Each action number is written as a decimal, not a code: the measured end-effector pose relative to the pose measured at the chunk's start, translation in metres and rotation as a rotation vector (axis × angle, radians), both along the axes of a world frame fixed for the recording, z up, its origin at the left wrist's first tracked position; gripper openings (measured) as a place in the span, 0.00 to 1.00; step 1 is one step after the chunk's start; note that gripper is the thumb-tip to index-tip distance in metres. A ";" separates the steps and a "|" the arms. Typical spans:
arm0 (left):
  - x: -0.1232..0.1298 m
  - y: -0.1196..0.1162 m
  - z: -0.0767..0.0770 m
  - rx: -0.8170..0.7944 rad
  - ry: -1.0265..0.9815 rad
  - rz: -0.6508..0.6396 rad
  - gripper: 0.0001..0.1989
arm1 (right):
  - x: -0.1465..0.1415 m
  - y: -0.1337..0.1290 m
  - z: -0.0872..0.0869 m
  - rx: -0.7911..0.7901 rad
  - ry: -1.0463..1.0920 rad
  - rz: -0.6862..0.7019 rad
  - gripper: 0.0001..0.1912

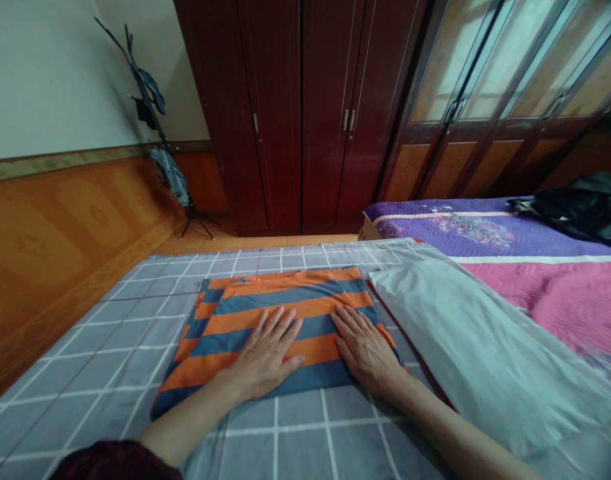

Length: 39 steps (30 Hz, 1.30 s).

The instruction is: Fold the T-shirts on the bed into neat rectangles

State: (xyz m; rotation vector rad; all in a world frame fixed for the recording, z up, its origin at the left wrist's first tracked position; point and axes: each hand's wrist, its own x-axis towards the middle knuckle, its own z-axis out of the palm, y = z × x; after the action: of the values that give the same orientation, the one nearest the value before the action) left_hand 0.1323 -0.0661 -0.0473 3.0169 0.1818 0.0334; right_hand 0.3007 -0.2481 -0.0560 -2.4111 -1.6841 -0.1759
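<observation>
A folded orange and grey-blue striped shirt (290, 301) lies flat on the grey checked bedsheet (305, 433). My left hand (265, 353) rests palm down on the middle of the shirt, fingers spread. On its right part lies my right hand (368, 347), also flat, with the fingers stretched out and fairly close together. Neither hand grips the cloth. Along the shirt's left side, a lower folded layer peeks out. The palms hide parts of the stripes under them.
To the right lies a long pale pillow (465, 320). Beyond it is a purple and pink bedspread (435, 223) with a dark bundle (580, 207) on it. A dark red wardrobe (305, 120) stands past the bed's far edge, and a coat stand (160, 127) is at the left corner.
</observation>
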 end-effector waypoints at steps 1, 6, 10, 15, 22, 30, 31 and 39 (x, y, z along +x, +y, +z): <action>-0.019 0.012 -0.002 0.040 -0.008 0.049 0.31 | -0.001 0.000 -0.001 0.002 -0.001 -0.006 0.25; -0.127 0.068 -0.029 0.257 -0.117 0.265 0.32 | -0.002 0.002 -0.002 -0.002 -0.003 -0.020 0.26; -0.160 0.075 -0.032 0.320 -0.147 0.335 0.36 | -0.003 0.002 -0.001 0.004 -0.014 -0.011 0.30; -0.078 0.018 0.013 0.239 -0.173 0.147 0.37 | -0.003 0.001 -0.004 0.041 -0.023 0.006 0.32; 0.056 -0.047 0.021 -0.086 -0.099 -0.170 0.44 | 0.002 0.000 -0.008 0.028 -0.073 0.044 0.27; -0.009 0.067 -0.004 0.026 0.049 0.278 0.36 | 0.002 0.000 -0.012 0.067 -0.058 0.002 0.26; -0.022 0.084 -0.004 0.056 0.065 0.357 0.35 | 0.001 0.000 -0.012 0.066 -0.058 -0.001 0.26; -0.067 0.108 -0.010 0.110 -0.058 0.397 0.32 | -0.002 0.000 -0.006 0.000 -0.067 -0.018 0.27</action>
State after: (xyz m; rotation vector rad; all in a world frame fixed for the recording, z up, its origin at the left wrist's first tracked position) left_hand 0.0651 0.0416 -0.0574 3.0281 0.7918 0.1700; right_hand 0.2992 -0.2476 -0.0617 -2.4469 -1.6898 -0.2621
